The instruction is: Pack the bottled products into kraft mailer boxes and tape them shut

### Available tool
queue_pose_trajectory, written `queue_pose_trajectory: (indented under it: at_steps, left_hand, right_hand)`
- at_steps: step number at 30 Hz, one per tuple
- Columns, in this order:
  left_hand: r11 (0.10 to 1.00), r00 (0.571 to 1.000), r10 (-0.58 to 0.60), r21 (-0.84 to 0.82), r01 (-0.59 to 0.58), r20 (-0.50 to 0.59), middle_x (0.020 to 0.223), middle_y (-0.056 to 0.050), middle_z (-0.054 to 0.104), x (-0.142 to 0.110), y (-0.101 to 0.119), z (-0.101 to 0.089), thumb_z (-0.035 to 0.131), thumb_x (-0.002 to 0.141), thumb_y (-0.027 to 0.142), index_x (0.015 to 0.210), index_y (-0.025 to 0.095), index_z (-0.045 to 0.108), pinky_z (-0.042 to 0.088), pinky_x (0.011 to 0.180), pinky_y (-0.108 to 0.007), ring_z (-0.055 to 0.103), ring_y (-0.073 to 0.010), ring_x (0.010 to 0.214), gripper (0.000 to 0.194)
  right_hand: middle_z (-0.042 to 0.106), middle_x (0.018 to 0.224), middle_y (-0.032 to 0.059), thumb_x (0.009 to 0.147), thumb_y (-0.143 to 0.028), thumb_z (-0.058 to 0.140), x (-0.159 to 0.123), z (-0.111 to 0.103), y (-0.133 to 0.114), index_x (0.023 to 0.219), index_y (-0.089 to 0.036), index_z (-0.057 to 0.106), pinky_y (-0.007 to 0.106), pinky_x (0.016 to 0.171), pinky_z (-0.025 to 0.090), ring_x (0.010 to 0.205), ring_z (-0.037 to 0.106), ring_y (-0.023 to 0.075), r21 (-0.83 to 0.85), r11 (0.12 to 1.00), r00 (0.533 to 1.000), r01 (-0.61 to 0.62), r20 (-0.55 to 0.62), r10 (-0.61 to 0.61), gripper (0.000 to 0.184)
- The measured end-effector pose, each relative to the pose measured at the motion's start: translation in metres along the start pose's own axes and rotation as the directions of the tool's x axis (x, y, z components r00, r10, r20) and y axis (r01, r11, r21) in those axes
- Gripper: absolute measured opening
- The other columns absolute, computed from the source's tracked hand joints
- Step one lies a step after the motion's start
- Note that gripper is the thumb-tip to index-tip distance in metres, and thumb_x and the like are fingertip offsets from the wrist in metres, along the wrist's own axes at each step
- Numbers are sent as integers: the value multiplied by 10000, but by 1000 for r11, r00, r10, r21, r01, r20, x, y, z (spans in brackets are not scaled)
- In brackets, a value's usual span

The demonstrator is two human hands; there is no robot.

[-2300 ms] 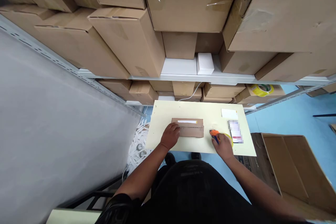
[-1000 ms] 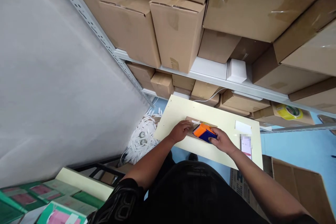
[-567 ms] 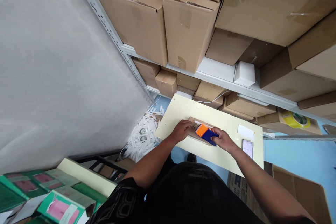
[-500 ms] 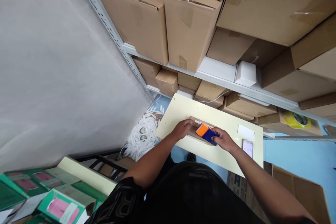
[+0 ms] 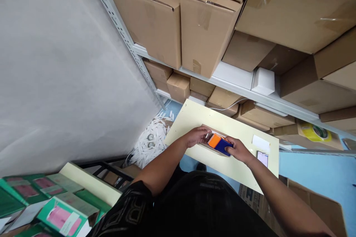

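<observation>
Left hand: one, the left hand [image 5: 197, 136] has its fingers bent at the near-left end of the tape dispenser; whether it pinches something there, I cannot tell.
Right hand: one, the right hand [image 5: 236, 149] is closed around the blue end of the tape dispenser, with the thumb on top.
Tape dispenser: one, the orange and blue tape dispenser [image 5: 222, 146] lies between the two hands, over the small carton, its orange part toward the left hand.
Small carton: one, the brown small carton [image 5: 205, 143] is under the dispenser and between the hands, on the table [image 5: 211, 116]; it is mostly covered, so its top cannot be well seen.
Phone: one, the phone [image 5: 262, 158] lies to the right of the right hand, screen lit.
White card: one, the white card [image 5: 260, 142] is just beyond the phone, to the right of the right hand.
Paper heap: one, the paper heap [image 5: 146, 152] of white strips is on the left of the left hand, and two round things [image 5: 150, 137] are in it.
Tape roll: one, the yellow tape roll [image 5: 316, 132] is well apart from the right hand, far on its right side.
White box: one, the white box [image 5: 263, 80] stands on the shelf beyond the right hand.
Green boxes: several green boxes [image 5: 62, 216], down and left of the left hand; they overlap, so the exact count is not possible.
</observation>
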State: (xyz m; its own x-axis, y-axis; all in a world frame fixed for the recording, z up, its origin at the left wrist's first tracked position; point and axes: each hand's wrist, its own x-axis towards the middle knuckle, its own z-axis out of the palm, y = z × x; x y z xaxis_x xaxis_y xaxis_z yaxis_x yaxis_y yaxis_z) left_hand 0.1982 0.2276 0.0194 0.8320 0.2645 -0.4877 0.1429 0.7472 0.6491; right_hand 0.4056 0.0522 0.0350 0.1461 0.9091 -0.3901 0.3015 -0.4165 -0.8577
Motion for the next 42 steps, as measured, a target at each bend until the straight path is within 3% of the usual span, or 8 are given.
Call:
queue_pose_trajectory:
  at_steps: [3,9,15,20,25,34,42]
  left_hand:
    - [1000,1000,20,3,-20,24,792,5,615,-3,5,-1,912,675,504,1024,157,696,414,635,-235,550,-92,660,538]
    - [994,999,0,109,5,-38,711,43,534,-4,10,-8,892,663,548,1056,156,730,237,538,-210,397,-52,566,578]
    - [992,999,42,122,-38,-31,658,61,477,-4,9,-17,885,670,498,872,156,671,241,535,-222,376,-55,550,451]
    - [971,990,114,219,-93,-87,722,25,571,-4,7,-28,878,647,445,819,149,660,338,565,-228,457,-68,579,406]
    - [928,976,122,370,-48,-180,747,4,630,4,3,-47,841,661,349,796,151,687,445,646,-251,532,-103,655,284]
    - [927,973,55,373,33,-222,674,8,624,26,-15,-68,829,659,266,746,145,696,469,645,-271,533,-107,605,200]
    - [975,980,6,221,39,-199,719,-17,663,40,-20,-95,934,603,356,781,137,672,542,753,-325,646,-144,702,385]
  right_hand:
    - [600,799,-21,695,-253,565,1,-1,-3,861,-203,633,277,687,429,764,576,178,9,1000,1000,4,19,-4,187]
    - [608,796,-23,702,-255,554,2,-2,-8,863,-201,630,275,700,431,771,584,178,-31,999,1000,-8,19,8,186]
    - [600,778,-25,724,-282,546,6,-5,-3,861,-202,605,269,686,434,758,584,174,-39,999,999,-17,35,18,168]
    - [615,746,-27,774,-321,542,10,-7,-14,823,-215,602,261,646,417,718,583,170,-173,984,999,-46,12,49,132]
    - [658,704,4,877,-520,563,20,-8,-42,787,-226,646,274,609,363,686,606,186,-496,852,986,-166,-68,153,318]
    - [765,988,151,866,-804,491,39,9,-80,1018,-211,756,324,673,413,903,702,302,-757,571,928,-319,-128,349,668]
    - [768,996,160,884,-787,466,40,1,-83,984,-197,758,331,676,435,928,713,312,-733,564,892,-380,-130,433,666]
